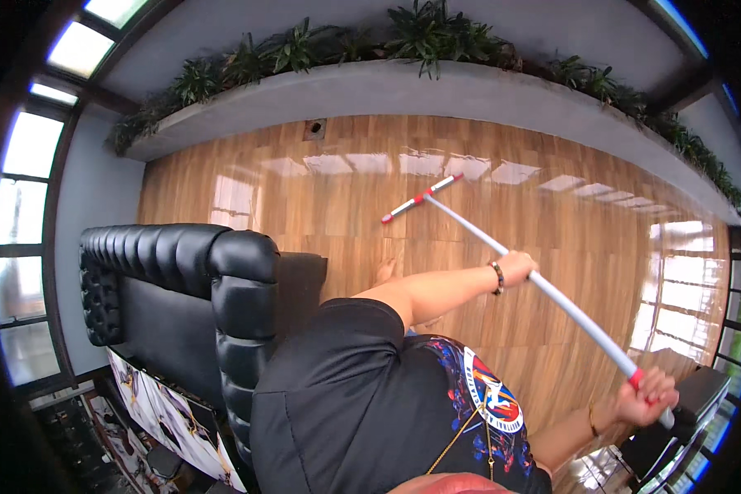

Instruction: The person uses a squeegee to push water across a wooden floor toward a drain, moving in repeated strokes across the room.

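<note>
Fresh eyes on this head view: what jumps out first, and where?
First, the long pale pole of a red-and-white floor squeegee, slanting across the right half, gripped by the left hand partway along and the right hand near its lower-right end. Next, the bulky black tufted sofa at left. Then the green plants in a long grey planter, arching across the top beyond the shiny wood-look floor.

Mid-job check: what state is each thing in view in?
Floor squeegee: slanted, red-and-white head down.
Left hand: gripping partway along the pole.
Right hand: gripping near the pole's upper end.
Wood-look floor: glossy, reflective; wet or dry unclear.
Long grey planter: holding leafy green plants.
Floor hole: no cover visible.
</note>
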Action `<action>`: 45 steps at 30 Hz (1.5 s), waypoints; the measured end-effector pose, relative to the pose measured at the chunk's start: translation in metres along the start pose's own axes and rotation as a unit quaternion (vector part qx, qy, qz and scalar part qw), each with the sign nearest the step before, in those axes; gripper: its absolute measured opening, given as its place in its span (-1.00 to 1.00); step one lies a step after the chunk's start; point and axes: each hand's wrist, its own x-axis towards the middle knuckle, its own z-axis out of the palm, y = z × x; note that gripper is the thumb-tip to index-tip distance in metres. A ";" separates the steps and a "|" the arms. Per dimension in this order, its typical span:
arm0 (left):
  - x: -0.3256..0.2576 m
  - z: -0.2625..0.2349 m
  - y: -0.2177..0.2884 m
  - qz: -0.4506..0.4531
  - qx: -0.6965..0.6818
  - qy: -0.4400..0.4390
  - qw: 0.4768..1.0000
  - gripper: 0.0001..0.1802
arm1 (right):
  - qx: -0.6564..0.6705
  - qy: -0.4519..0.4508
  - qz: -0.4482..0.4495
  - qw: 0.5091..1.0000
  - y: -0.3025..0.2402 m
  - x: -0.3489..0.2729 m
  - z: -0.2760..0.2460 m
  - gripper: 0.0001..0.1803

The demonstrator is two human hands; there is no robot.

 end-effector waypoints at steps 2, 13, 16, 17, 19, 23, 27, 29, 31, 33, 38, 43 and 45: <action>0.008 -0.020 -0.050 -0.024 0.048 0.058 0.997 -0.94 | 0.030 -0.001 0.025 0.999 0.051 0.010 0.010 -0.67; -0.071 -0.227 -0.265 -0.195 0.168 0.114 0.960 -0.82 | 0.051 -0.038 0.112 0.992 0.272 -0.034 0.196 -0.72; -0.101 -0.267 -0.297 -0.222 0.176 0.122 0.951 -0.76 | 0.063 -0.060 0.149 0.985 0.305 -0.048 0.238 -0.73; -0.108 -0.279 -0.307 -0.232 0.177 0.115 0.950 -0.75 | 0.066 -0.063 0.155 0.984 0.316 -0.054 0.248 -0.73; -0.132 -0.308 -0.331 -0.263 0.171 0.096 0.945 -0.77 | 0.086 -0.075 0.172 0.978 0.334 -0.067 0.273 -0.75; -0.171 -0.352 -0.360 -0.249 0.213 0.079 0.941 -0.74 | 0.105 -0.088 0.193 0.972 0.353 -0.088 0.308 -0.80; -0.172 -0.355 -0.332 -0.149 0.156 0.093 0.972 -0.82 | 0.016 -0.139 0.169 0.976 0.304 -0.053 0.315 -0.74; -0.148 -0.353 -0.247 -0.092 0.139 0.067 0.984 -0.98 | 0.031 -0.201 0.096 0.974 0.253 -0.029 0.303 -0.67; -0.132 -0.335 -0.188 -0.035 0.054 0.046 0.997 -0.93 | 0.318 -0.359 0.105 0.871 0.203 0.018 0.304 -0.59; -0.148 -0.325 -0.143 -0.055 0.039 0.064 0.996 -0.83 | 0.403 -0.449 0.123 0.788 0.198 0.028 0.314 -0.62; -0.130 -0.312 -0.154 -0.077 0.024 0.085 0.993 -0.80 | 0.299 -0.388 0.104 0.866 0.193 0.020 0.319 -0.63; -0.163 -0.342 -0.250 -0.091 0.026 0.197 0.976 -0.92 | 0.131 -0.283 0.111 0.944 0.254 -0.027 0.341 -0.64; -0.169 -0.358 -0.309 -0.126 0.059 0.198 0.970 -0.95 | 0.005 -0.273 0.139 0.952 0.276 -0.047 0.346 -0.71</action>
